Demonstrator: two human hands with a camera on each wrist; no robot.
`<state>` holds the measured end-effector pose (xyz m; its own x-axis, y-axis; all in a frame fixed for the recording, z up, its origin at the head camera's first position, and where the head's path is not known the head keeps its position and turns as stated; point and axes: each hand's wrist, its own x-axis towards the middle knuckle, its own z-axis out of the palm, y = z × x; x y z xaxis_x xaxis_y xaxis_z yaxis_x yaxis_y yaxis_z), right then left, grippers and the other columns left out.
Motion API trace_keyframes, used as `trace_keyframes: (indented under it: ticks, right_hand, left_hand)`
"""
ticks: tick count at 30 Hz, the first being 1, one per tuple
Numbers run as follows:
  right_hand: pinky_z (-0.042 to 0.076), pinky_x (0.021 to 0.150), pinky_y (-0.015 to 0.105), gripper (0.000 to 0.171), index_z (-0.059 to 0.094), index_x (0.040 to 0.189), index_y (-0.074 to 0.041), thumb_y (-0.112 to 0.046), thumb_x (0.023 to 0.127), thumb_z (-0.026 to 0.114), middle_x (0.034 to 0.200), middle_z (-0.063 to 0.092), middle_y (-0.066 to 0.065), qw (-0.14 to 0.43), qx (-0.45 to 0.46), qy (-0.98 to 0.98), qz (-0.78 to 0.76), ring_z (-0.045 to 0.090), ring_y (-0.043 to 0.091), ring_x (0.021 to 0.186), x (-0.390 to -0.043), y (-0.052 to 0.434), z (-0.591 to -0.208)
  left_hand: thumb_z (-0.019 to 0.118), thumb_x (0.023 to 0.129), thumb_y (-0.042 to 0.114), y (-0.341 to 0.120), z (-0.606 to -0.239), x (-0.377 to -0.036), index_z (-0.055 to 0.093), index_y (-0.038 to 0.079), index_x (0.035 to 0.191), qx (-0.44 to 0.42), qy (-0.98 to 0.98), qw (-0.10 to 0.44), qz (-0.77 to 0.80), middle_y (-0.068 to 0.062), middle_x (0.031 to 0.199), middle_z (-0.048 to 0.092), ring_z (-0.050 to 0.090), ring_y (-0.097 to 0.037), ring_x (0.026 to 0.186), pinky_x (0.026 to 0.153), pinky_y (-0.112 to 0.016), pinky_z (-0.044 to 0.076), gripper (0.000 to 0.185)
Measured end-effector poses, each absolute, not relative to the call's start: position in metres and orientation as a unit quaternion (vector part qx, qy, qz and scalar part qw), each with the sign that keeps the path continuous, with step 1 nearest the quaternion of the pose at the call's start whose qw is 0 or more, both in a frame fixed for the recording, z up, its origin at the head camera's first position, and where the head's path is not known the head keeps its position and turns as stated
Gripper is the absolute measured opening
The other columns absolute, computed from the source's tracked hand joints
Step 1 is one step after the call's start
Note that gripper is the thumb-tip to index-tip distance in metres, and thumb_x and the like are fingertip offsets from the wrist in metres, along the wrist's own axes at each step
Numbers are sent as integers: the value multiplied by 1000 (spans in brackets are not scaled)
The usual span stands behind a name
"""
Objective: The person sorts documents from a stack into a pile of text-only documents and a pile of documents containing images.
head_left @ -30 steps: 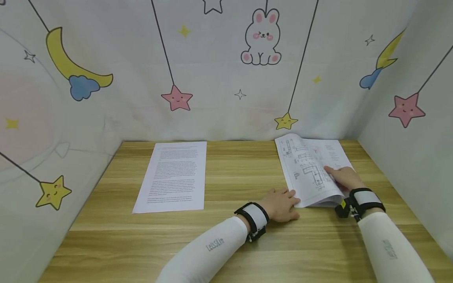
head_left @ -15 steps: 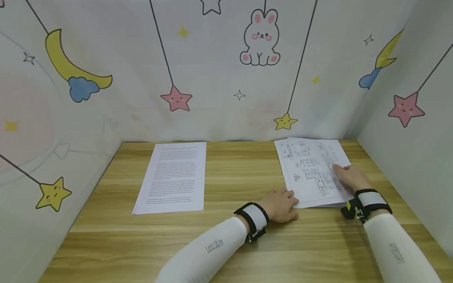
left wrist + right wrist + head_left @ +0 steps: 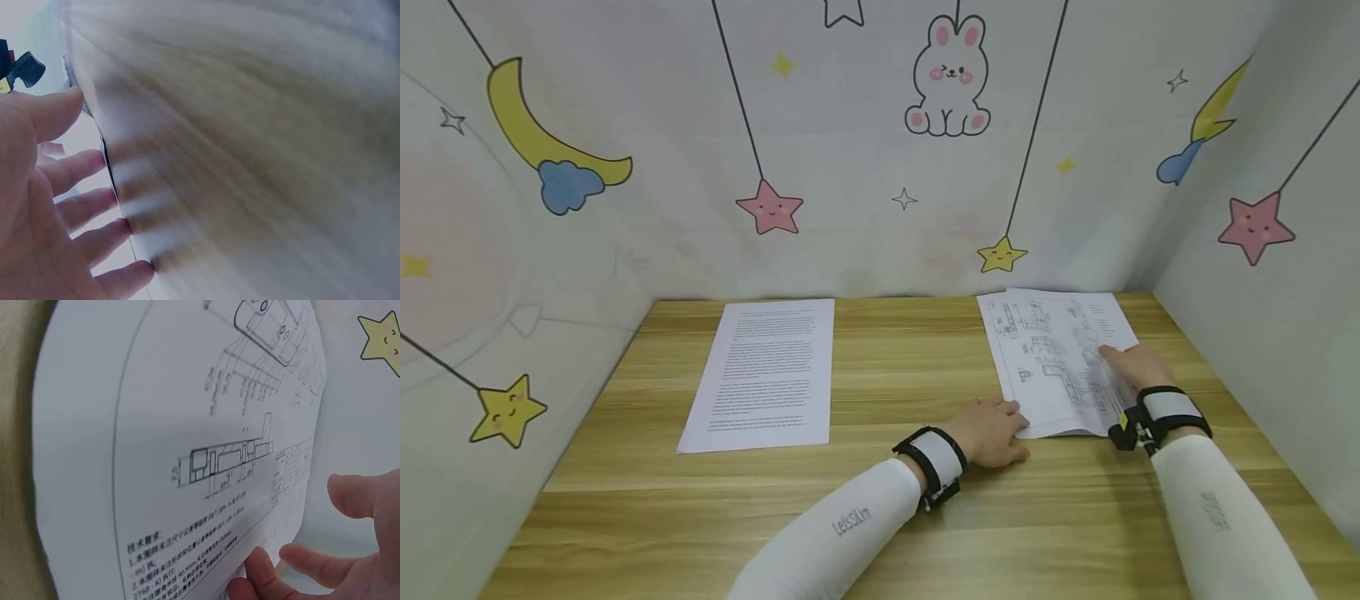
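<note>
In the head view, a sheet with technical drawings [image 3: 1037,367] lies on top of other paper at the back right of the table. My left hand [image 3: 988,432] rests on the tabletop with fingers spread, fingertips at the sheet's lower left corner. In the left wrist view the fingers [image 3: 94,206] are apart and reach the surface. My right hand [image 3: 1138,367] is over the right part of the drawing sheet. The right wrist view shows its fingertips [image 3: 259,572] at the edge of the drawing sheet [image 3: 169,450], with the thumb held away from the paper.
A sheet of printed text [image 3: 767,375] lies flat at the left of the wooden table [image 3: 895,533]. Behind and at both sides stands a white cloth wall with cartoon prints, such as a rabbit [image 3: 949,79]. Each wrist wears a strapped camera.
The drawing sheet was curled up and now lies flatter. My right hand moved slightly right, then back left and a little away from me. My left hand stayed in place.
</note>
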<state>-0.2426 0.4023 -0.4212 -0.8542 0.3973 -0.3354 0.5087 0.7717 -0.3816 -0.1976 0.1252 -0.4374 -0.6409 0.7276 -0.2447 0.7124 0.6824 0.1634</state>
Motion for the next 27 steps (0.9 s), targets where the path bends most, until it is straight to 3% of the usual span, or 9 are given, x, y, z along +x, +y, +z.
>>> trace_keyframes:
  ticks: [3, 7, 11, 19, 27]
  right_hand:
    - [50, 78, 43, 85, 41, 134, 22, -54, 96, 45, 125, 50, 39, 127, 236, 938, -221, 52, 38, 96, -244, 395, -420]
    - [50, 76, 46, 99, 41, 132, 21, -64, 85, 61, 115, 52, 37, 127, 217, 951, -180, 51, 41, 94, -246, 385, -423]
    - [47, 76, 49, 103, 42, 129, 20, -66, 79, 69, 109, 51, 36, 116, 228, 956, -147, 47, 44, 95, -246, 379, -428]
    - [48, 71, 43, 99, 49, 123, 20, -66, 79, 70, 98, 53, 28, 117, 253, 950, -142, 51, 36, 85, -239, 371, -419]
    - [42, 63, 31, 82, 56, 115, 17, -57, 83, 72, 89, 53, 19, 110, 248, 944, -189, 53, 27, 78, -237, 369, -423]
  left_hand:
    - [50, 98, 54, 125, -438, -198, 49, 31, 146, 400, 905, 145, 25, 9, 159, 38, 33, -14, 150, 121, -36, 32, 53]
    - [50, 99, 53, 125, -440, -198, 49, 31, 146, 403, 904, 142, 26, 8, 160, 38, 33, -14, 150, 121, -36, 33, 52]
    - [49, 99, 53, 125, -441, -199, 49, 31, 146, 405, 903, 140, 27, 8, 160, 38, 32, -14, 151, 121, -36, 32, 52]
    - [50, 99, 53, 126, -441, -199, 49, 30, 146, 406, 903, 138, 25, 8, 160, 38, 32, -14, 151, 121, -36, 32, 53]
    - [50, 99, 54, 127, -444, -199, 49, 30, 146, 405, 903, 137, 28, 8, 160, 38, 32, -14, 151, 121, -37, 33, 53]
